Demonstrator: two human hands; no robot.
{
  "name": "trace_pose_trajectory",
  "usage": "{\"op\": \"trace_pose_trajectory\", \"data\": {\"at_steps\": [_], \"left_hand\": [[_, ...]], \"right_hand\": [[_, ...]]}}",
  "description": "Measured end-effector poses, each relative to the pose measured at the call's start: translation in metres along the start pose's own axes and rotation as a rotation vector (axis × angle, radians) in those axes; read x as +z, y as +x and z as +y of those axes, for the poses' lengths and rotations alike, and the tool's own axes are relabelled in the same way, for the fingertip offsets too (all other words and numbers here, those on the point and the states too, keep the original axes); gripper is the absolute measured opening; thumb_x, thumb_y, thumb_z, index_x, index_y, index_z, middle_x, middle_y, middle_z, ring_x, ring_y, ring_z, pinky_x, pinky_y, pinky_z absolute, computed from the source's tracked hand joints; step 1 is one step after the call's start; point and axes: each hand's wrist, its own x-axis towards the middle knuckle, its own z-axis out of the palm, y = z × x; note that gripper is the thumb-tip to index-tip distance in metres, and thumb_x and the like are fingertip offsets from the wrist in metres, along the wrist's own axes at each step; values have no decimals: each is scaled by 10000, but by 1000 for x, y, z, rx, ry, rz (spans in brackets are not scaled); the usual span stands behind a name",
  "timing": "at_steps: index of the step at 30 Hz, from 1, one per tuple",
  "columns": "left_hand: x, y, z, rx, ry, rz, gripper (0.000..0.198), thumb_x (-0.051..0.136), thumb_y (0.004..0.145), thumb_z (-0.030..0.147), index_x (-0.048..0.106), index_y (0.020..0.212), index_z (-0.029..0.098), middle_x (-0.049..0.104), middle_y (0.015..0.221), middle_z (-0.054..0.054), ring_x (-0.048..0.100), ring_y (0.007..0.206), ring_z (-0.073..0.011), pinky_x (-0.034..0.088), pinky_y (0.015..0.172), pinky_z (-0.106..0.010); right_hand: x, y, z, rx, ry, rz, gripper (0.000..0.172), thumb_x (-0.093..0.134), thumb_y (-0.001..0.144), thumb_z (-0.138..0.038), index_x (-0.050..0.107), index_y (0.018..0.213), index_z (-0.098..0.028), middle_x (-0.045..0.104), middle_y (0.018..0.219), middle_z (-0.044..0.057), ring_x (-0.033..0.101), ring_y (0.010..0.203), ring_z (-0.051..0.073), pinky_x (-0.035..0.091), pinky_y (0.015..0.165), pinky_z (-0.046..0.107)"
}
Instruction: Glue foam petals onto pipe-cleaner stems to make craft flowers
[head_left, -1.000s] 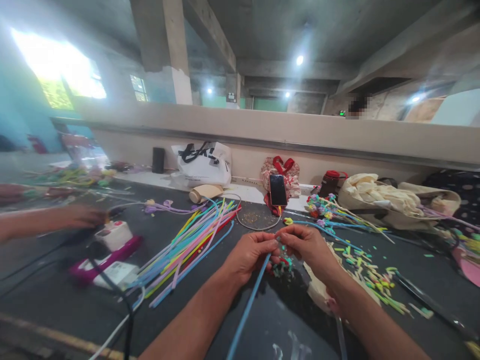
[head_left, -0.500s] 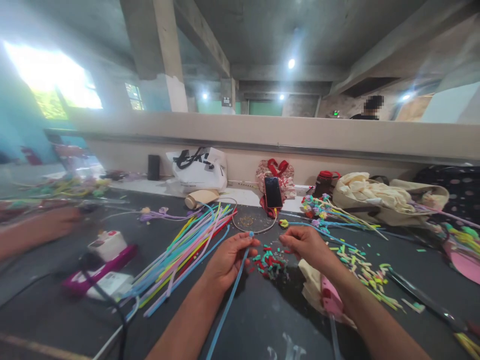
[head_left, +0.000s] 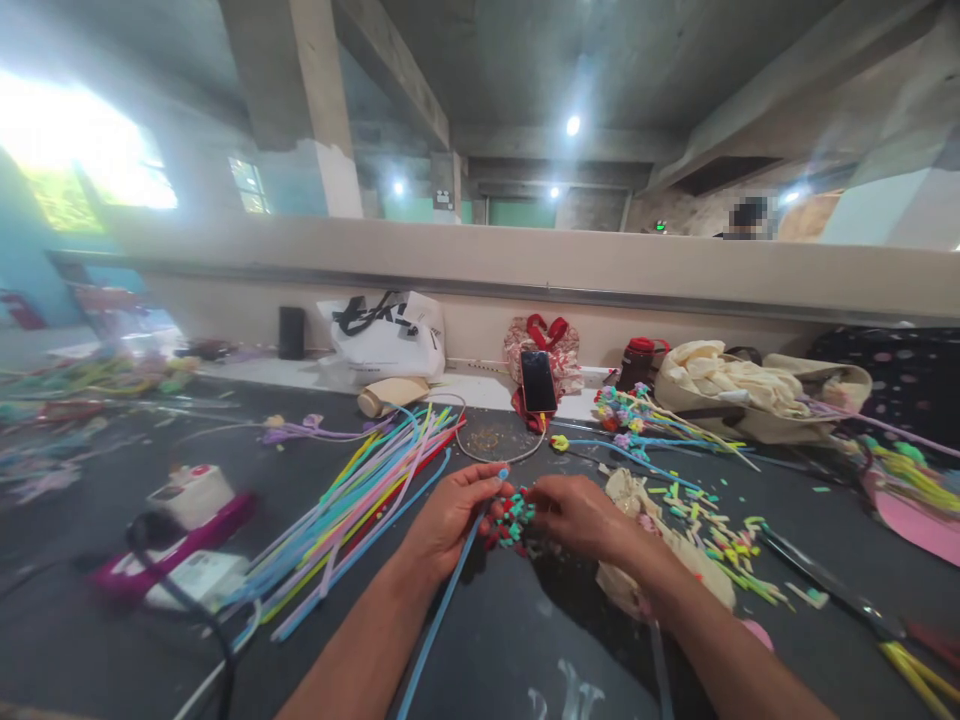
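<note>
Between the thumb and fingers of my left hand (head_left: 450, 515), a long blue pipe cleaner (head_left: 450, 600) is held near its upper end. Its tip shows at the fingertips, and the rest runs down past my wrist toward me. My right hand (head_left: 581, 515) is at a small pile of cut red and green pieces (head_left: 516, 518), fingers curled down into its right side. The fingertips are partly hidden, so any piece between them does not show. Under my right forearm lies a crumpled cream cloth (head_left: 626, 580), with a translucent stick (head_left: 660, 660) below it.
Left lies a bundle of coloured pipe cleaners (head_left: 352, 520), beside a purple power strip (head_left: 180, 545) with plugs. Right are yellow-green scraps (head_left: 720, 530) and dark-bladed scissors (head_left: 825, 575). A phone (head_left: 538, 382), white bag (head_left: 386, 335) and fabric bag (head_left: 735, 390) stand along the back.
My right hand has moved left and down to the pile of cut pieces. My left hand keeps the blue pipe cleaner. The other person's hand at far left is out of view.
</note>
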Motion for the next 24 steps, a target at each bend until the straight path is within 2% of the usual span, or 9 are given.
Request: {"op": "trace_pose_trajectory", "data": {"at_steps": [3, 7, 10, 14, 18, 24], "left_hand": [[2, -1, 1, 0, 3, 1, 173, 593, 651, 100, 532, 808, 140, 612, 639, -7, 510, 393, -55, 334, 286, -119], [2, -1, 1, -2, 11, -5, 163, 597, 648, 105, 527, 793, 136, 612, 634, -11, 512, 394, -59, 350, 294, -126], [1, -1, 1, -8, 10, -8, 159, 594, 651, 113, 524, 791, 143, 612, 636, -6, 509, 389, -57, 354, 298, -130], [1, -1, 0, -15, 5, -9, 166, 590, 651, 112, 524, 798, 150, 611, 626, 1, 503, 384, -55, 340, 294, -127], [1, -2, 1, -17, 5, -20, 161, 605, 645, 127, 535, 788, 145, 610, 609, -2, 492, 377, -54, 348, 298, -134], [2, -2, 2, -10, -1, -12, 144, 601, 646, 123, 532, 770, 145, 605, 610, -1, 491, 379, -52, 321, 279, -120]], "right_hand": [[-15, 0, 9, 11, 35, 52, 275, 374, 800, -217, 605, 946, -180, 659, 817, 28, 582, 722, 120, 380, 620, 185], [-28, -6, 24, 27, 28, -11, 250, 412, 752, -196, 648, 827, -162, 661, 694, 16, 578, 618, 121, 373, 542, 179], [-23, -10, 24, 6, -11, -120, 168, 523, 646, -184, 681, 700, -197, 654, 599, -13, 562, 538, 119, 320, 464, 180], [-4, -8, 13, 37, -95, -167, 145, 608, 565, -239, 691, 681, -211, 648, 568, 10, 544, 495, 143, 252, 427, 206], [4, -4, 11, 75, -142, -121, 162, 527, 630, -177, 677, 691, -192, 658, 640, 45, 559, 560, 154, 261, 466, 217], [-21, -5, 28, 87, -122, -16, 224, 408, 742, -183, 627, 786, -173, 648, 735, 36, 551, 654, 138, 315, 544, 202]]}}
